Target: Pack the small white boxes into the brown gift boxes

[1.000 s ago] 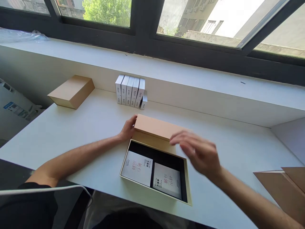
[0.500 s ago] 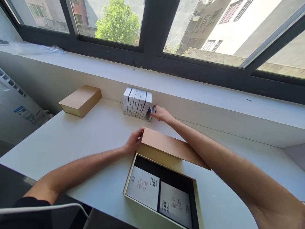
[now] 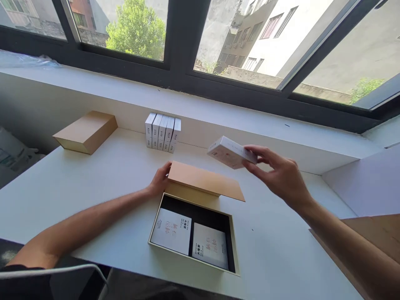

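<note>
My right hand [image 3: 275, 171] pinches a small white printed box [image 3: 229, 153] by its right end, tilted in the air above the table. My left hand [image 3: 160, 178] is at the left end of a brown box lid [image 3: 203, 177], its fingers curled round the edge and partly hidden. In front of the lid lies the open gift box [image 3: 194, 260], with a black inside. Two white printed boxes lie flat in it, a left one [image 3: 171, 232] and a right one [image 3: 210, 246]. Dark lining shows along its back and right side.
A row of several upright white boxes [image 3: 162, 133] stands against the wall under the windowsill [image 3: 218, 106]. Left of it lies a closed brown box [image 3: 86, 129]. A brown cardboard piece [image 3: 375, 237] is at the right, and a white cable [image 3: 62, 271] crosses the lower left.
My right hand has drawn a white box away from the right end of the row and lifted it to the right. My left hand stays at the lid. The view has shifted right.
</note>
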Tool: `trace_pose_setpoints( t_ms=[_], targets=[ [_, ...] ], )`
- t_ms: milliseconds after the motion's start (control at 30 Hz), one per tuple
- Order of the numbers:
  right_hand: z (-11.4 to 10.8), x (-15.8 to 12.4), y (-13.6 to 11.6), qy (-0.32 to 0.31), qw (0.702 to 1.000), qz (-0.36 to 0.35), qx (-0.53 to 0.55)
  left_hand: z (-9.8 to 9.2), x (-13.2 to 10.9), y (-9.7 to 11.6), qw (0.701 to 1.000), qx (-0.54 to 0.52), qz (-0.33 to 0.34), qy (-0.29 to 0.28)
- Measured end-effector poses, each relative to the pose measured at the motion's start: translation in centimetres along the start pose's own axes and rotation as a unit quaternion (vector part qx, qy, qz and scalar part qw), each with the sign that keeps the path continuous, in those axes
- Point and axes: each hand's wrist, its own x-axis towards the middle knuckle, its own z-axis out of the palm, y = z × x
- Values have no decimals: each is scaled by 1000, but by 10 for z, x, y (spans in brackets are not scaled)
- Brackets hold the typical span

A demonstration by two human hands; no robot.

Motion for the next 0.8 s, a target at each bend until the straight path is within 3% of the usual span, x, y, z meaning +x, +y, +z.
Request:
trace_pose_setpoints(
  t_ms=[67,167,333,400,500,600,800],
  targets=[
    [-14,-48,-28,-5,992,-115,-54,-1,-1,-3,1000,8,4,3],
    [-8,-111,-60,-46,967,-234,-91,-5,-1,-7,999,25,17,14],
    [23,-164,-66,-143,937,-309,-76,-8,-2,-13,998,47,40,26],
    [29,-167,-62,-181,933,-310,-23,-9,-1,-13,997,49,45,27],
    [35,-155,-60,-179,946,-266,43,-9,-1,-14,997,47,47,27],
    [47,-134,-65,-204,954,-217,33,-10,0,-15,997,47,49,29],
    [76,-108,-76,-297,919,-256,34,-11,0,-15,997,48,57,25]
  ],
)
